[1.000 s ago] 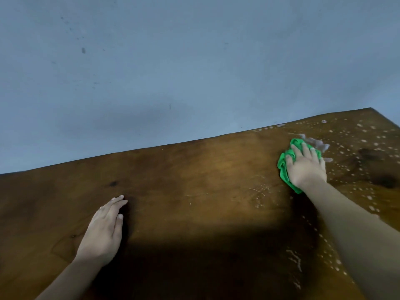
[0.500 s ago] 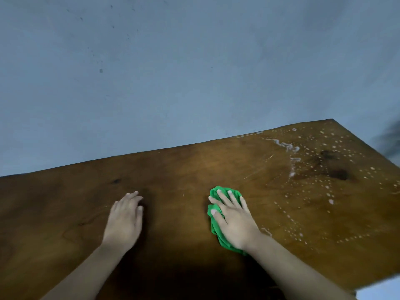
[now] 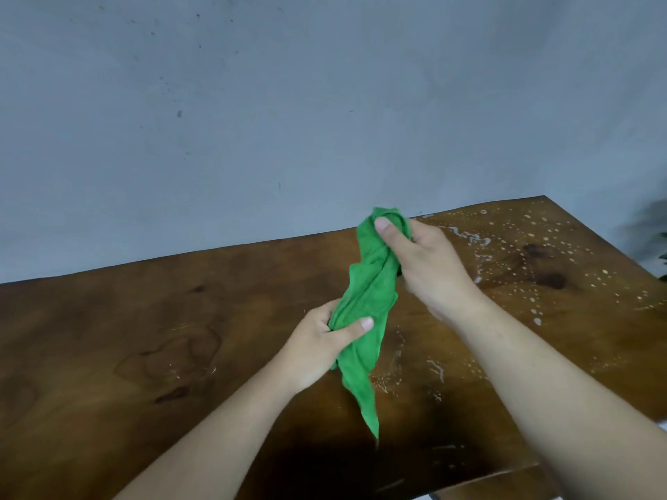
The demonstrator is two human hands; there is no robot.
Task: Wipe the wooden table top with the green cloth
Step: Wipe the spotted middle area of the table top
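Note:
The green cloth point(image 3: 371, 304) hangs bunched and stretched lengthwise above the wooden table top point(image 3: 151, 341), lifted off the surface. My right hand point(image 3: 426, 268) grips its upper end, thumb pressed on the fabric. My left hand point(image 3: 325, 341) clasps it lower down, and a loose tail dangles below that hand. White foam spots and streaks point(image 3: 519, 254) cover the right part of the table; the left part looks dark and bare.
A plain grey-blue wall point(image 3: 288, 102) rises right behind the table's far edge. The table's right corner and front edge are in view, and a dark plant-like shape point(image 3: 658, 247) shows at the far right.
My right hand has lifted the cloth off the table, where it was wiping leftward. My left hand has left the table top and taken hold of the cloth's lower part.

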